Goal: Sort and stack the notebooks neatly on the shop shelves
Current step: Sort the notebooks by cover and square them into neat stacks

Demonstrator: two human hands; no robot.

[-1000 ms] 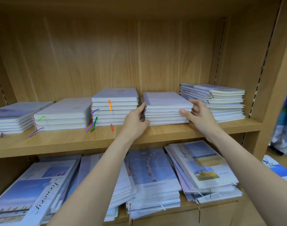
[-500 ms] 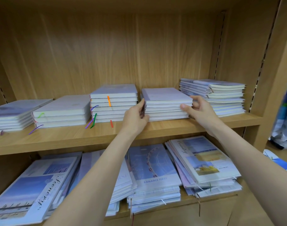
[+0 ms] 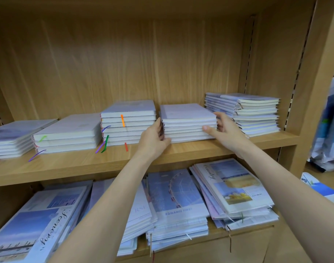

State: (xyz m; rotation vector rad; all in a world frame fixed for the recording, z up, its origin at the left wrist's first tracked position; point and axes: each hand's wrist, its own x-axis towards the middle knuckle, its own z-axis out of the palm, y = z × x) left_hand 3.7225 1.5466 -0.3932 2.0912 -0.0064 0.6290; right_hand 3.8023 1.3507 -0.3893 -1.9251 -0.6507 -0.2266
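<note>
A pale lilac notebook stack (image 3: 187,121) sits in the middle of the upper shelf (image 3: 86,164). My left hand (image 3: 154,138) holds its left front corner, fingers along the left side and thumb low on the front. My right hand (image 3: 226,131) holds the right front corner, with the thumb on the page edges and the fingers round the right side. To the left, a taller stack (image 3: 128,122) with coloured ribbon markers stands close beside it. An uneven stack (image 3: 255,114) lies to the right.
Two lower stacks (image 3: 65,133) (image 3: 12,137) fill the left of the upper shelf. The lower shelf carries loose, slanted piles of picture-cover notebooks (image 3: 177,202) (image 3: 232,186). The cabinet's wooden side panel (image 3: 314,88) stands at right, with bags (image 3: 331,133) on the floor beyond it.
Both hands have stayed on the middle stack. My right hand's fingers have slid further round its right side, and my left hand has shifted slightly along the left edge.
</note>
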